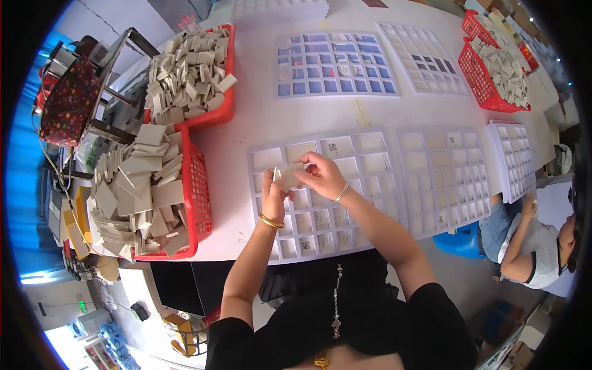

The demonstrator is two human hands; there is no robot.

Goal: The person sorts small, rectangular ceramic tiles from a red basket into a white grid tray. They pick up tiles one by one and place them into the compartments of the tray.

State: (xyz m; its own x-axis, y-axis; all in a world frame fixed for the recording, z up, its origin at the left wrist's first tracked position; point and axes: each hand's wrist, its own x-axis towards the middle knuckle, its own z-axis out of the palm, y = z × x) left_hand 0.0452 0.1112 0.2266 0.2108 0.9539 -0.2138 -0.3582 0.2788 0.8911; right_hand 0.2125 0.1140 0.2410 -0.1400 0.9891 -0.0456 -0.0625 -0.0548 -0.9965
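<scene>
Above a white compartment tray [392, 185], both my hands hold small off-white flat tiles [288, 176]. My left hand [273, 197] has its fingers closed around the tiles from the left and below. From the right, my right hand [324, 177] pinches them between thumb and fingers. How many tiles are held is hard to make out. Many of the tray's square compartments hold pale flat pieces, some with small dark printed marks. My hands and forearms hide part of the tray's middle.
Red plastic baskets heaped with off-white tiles stand at my left, a nearer basket [200, 203] and a farther basket [229, 92]. More red baskets [478, 80] are far right. Other grid trays [338, 94] lie on the white table [246, 117]. A person [533, 253] sits at the right.
</scene>
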